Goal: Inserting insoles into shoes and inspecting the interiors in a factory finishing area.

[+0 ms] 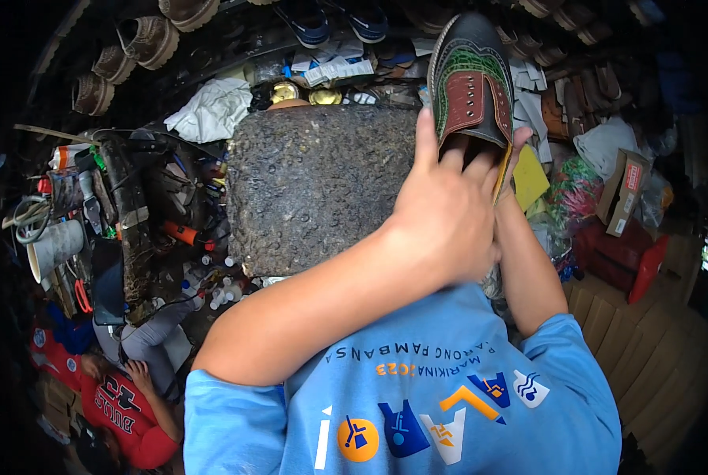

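Observation:
A lace-up shoe [473, 87] in black, green and reddish brown points its toe away from me at the upper right. It has empty eyelets and a pale-stitched sole edge. My left hand [449, 206] reaches across from the left with several fingers inside the shoe's opening, while one finger lies along its outer left side. From behind and below, my right hand [520, 142] supports the shoe; its thumb shows at the right edge and the other fingers are hidden. A yellow strip [502, 176] shows along the heel side, between the hands.
A dark, rough-topped block [322, 186] stands left of the shoe. Crumpled white paper [211, 109], tools and bottles crowd the left. Brown shoes [148, 41] line the back. At right are a cardboard box [623, 190] and a red stool [627, 261]. A person in red [128, 404] sits lower left.

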{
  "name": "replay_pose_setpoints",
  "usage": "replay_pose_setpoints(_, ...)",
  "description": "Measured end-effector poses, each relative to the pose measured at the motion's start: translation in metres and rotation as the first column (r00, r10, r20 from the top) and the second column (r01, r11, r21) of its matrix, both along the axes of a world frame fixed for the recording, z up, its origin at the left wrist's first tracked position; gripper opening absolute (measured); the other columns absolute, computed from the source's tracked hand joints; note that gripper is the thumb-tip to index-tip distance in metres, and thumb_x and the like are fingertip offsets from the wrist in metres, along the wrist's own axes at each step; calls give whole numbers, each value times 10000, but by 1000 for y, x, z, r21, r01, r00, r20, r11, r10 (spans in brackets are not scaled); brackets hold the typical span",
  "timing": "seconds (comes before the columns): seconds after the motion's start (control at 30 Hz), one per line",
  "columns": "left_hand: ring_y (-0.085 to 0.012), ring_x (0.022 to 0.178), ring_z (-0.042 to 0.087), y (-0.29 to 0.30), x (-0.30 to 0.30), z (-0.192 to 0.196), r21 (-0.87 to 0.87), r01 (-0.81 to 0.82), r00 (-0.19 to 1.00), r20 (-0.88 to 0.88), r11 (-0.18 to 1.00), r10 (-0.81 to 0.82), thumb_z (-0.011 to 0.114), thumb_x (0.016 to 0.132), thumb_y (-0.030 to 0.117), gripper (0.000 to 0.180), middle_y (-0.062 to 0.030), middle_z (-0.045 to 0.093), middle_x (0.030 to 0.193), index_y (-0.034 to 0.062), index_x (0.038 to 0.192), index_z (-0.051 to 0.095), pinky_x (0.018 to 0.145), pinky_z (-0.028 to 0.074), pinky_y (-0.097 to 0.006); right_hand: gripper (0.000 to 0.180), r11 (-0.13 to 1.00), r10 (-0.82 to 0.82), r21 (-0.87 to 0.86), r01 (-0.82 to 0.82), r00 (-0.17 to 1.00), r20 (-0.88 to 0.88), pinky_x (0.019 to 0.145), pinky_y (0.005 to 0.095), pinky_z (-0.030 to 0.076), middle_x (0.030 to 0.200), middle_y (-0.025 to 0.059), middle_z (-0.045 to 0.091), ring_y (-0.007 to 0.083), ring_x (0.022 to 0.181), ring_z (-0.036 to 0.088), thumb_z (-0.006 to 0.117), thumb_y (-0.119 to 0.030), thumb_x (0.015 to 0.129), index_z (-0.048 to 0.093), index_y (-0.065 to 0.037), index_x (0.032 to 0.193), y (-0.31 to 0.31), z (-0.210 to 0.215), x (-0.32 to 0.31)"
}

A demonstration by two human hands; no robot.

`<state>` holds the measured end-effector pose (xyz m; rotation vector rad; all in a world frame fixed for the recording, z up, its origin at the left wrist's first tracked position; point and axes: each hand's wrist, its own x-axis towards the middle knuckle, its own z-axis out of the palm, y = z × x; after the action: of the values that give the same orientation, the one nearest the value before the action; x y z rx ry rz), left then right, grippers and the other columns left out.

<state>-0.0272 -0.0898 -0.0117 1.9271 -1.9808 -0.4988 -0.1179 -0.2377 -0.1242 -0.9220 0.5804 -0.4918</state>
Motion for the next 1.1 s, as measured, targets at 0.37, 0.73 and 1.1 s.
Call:
replay_pose_setpoints(0.37, -326, 1389, 518, -6, 1, -2, 154, -48, 998, 36, 987, 42, 629, 893, 554, 852, -181, 559, 1496, -68, 1465, 520, 1202, 100, -755, 1187, 990, 72, 112, -81, 994, 78, 1126, 515, 488, 1530, 163, 508, 345, 1347, 550, 473, -965, 770, 368, -118, 1595, -1, -3, -6)
replay_pose_setpoints(0.73, -390, 1262, 626, 5, -8, 1, -127, -56, 994, -97, 990, 43, 745, 870, 354, 685, -292, 687, 1195, -114, 1311, 507, 1151, 192, -777, 1177, 980, 134, 129, -151, 982, 132, 1098, 507, 516, 1510, 165, 532, 340, 1312, 591, 445, -962, 791, 367, -103, 1591, -2, -4, -9)
replay_pose_setpoints(1.1, -368, 1005, 724, 49, 54, 62, 141, -48, 948, -306, 989, 90, 709, 758, -10, 579, -189, 710, 1206, 16, 1325, 595, 825, 594, -447, 1060, 978, 97, 160, -136, 968, 233, 1198, 470, 412, 1545, 173, 511, 287, 1389, 536, 511, -830, 896, 381, -33, 1583, -7, -25, -9)
